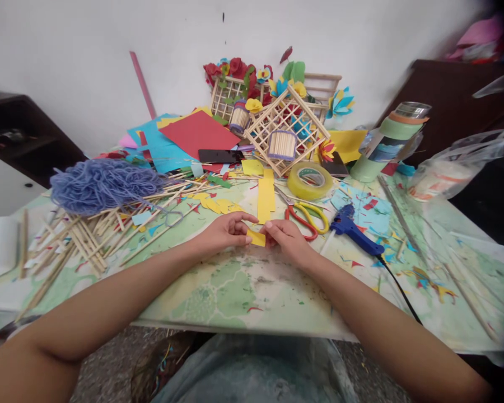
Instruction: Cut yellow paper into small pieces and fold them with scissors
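Observation:
Between my hands is a small yellow paper piece [256,238]. My left hand [230,230] pinches its left end between thumb and fingers. At its right edge my right hand [284,238] closes thumb against fingers; the fingertips are partly hidden behind the paper. Just beyond lie yellow paper strips [266,198]. Several cut yellow paper pieces [218,205] are spread to the left of them. Scissors [306,219] with red and yellow handles rest beyond my right hand, beside a blue glue gun [355,228].
Blue yarn [105,184] lies on a heap of wooden sticks [84,240] at left. Behind are coloured paper sheets [197,137], a phone [220,156], stick lattices with paper flowers [288,131] and a tape roll [309,181]. A green bottle [388,143] stands at right.

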Demonstrator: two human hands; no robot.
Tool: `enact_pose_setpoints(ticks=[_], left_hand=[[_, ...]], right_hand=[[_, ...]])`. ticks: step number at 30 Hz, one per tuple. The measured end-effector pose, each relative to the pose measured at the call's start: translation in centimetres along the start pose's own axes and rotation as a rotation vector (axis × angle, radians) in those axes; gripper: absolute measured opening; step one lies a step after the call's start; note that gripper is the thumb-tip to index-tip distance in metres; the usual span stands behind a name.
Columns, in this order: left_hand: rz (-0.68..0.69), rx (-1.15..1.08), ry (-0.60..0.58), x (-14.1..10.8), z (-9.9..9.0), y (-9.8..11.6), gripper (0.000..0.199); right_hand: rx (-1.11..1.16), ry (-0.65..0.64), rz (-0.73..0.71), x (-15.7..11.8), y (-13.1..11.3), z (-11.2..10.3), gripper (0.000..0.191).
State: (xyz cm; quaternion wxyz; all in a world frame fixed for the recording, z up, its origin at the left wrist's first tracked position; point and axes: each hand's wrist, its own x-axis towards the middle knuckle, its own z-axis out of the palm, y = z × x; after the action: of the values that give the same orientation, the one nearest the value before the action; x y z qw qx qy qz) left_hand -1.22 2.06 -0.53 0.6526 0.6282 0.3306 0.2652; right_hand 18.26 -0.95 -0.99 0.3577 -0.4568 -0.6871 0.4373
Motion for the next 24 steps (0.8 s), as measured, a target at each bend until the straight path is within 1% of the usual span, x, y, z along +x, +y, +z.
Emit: enact_pose_setpoints(ticks=[3,5,7,11,16,19,24], left_hand=[[-0.001,0.006,-0.002,-0.01,0.02,0.07,0.044],[0.004,0.017,-0.006,-0.03,0.01,0.10,0.043],[0.008,0.028,-0.004,-0.07,0.02,0.13,0.043],[0.009,0.025,0.035,-0.15,0.13,0.24,0.042],[-0.041,-0.045,0.084,0.00,0.24,0.25,0.032],[-0.063,-0.067,0.103,0.14,0.18,0.09,0.025],[-0.073,-0.098,0.123,0.18,0.14,-0.02,0.021]], right_hand=[[-0.030,-0.034,-0.027,-0.17,-0.61,-0.06,0.044],[-0.059,-0.065,-0.033,-0.24,-0.96,0.00,0.036],[-0.090,-0.069,-0.031,-0.24,-1.09,0.15,0.027],[-0.143,-0.013,-0.027,-0.09,-0.78,0.45,0.016],[-0.128,0.043,-0.003,-0.06,-0.37,0.63,0.016],[-0.113,0.077,-0.018,-0.08,-0.38,0.64,0.015],[-0.093,0.122,-0.056,-0.04,-0.40,0.57,0.012]])
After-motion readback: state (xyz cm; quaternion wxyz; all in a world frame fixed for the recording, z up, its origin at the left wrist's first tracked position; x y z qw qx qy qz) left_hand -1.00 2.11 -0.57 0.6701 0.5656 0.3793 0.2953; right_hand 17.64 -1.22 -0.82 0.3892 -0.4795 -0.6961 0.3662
